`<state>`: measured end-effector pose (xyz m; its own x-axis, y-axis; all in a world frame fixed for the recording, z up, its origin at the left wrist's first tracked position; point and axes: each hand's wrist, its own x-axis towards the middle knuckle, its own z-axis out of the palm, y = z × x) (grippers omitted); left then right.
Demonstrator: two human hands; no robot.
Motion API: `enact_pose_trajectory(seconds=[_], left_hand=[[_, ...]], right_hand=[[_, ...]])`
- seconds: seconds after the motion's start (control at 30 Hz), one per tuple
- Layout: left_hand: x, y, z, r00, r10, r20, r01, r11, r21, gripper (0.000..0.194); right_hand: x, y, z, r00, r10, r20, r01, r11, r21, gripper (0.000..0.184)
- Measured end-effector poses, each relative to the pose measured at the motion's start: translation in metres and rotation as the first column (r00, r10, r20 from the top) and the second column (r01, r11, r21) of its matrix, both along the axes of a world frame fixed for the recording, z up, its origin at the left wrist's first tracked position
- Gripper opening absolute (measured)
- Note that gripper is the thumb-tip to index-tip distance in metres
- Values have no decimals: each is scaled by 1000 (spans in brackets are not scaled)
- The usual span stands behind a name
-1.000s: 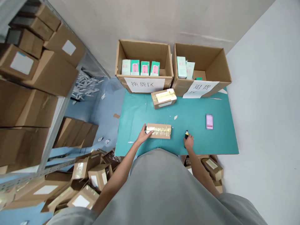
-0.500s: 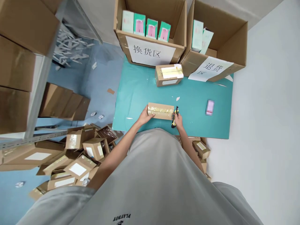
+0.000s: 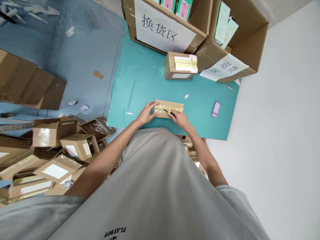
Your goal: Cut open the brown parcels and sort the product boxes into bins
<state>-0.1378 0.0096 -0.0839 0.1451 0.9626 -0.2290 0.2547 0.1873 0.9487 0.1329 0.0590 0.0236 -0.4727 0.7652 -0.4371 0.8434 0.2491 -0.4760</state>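
A small cardboard box (image 3: 163,114) with yellowish clear tape along its top lies on the teal table near my body. My left hand (image 3: 147,114) grips the box's left end, fingers on the far side and thumb on the near side. My right hand (image 3: 180,119) is closed round a black and yellow utility knife (image 3: 172,113). The knife's tip is over the taped seam near the middle of the box; whether the blade has gone through the tape cannot be made out.
Another taped box (image 3: 181,76) stands farther back on the teal table (image 3: 140,85). Behind it are two large open cartons (image 3: 130,23) with paper signs, holding green and white boxes. A blurred pinkish item (image 3: 215,109) lies at right. Opened boxes (image 3: 56,170) pile up at left.
My right hand has brought the knife from beside the box's right end leftward onto its taped top. My left hand still holds the left end. The camera view has shifted.
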Motion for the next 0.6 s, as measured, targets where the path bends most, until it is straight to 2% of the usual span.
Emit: enact_pose_trajectory(seconds=[0.1, 0.27, 0.4, 0.6], left_hand=[[-1, 2, 0, 997, -10, 78, 12, 1000, -24, 82], [-3, 1, -4, 985, -32, 171, 38, 999, -35, 83], [-5, -1, -8, 980, -54, 191, 62, 997, -38, 83], [-6, -1, -13, 975, -64, 211, 74, 997, -37, 86]], right_hand=[[-25, 6, 5, 984, 154, 93, -153, 988, -22, 38], [-49, 15, 20, 958, 209, 197, -203, 978, -50, 38], [-62, 20, 31, 896, 295, 333, -279, 955, -97, 44], [-76, 25, 40, 844, 345, 411, -320, 938, -130, 47]])
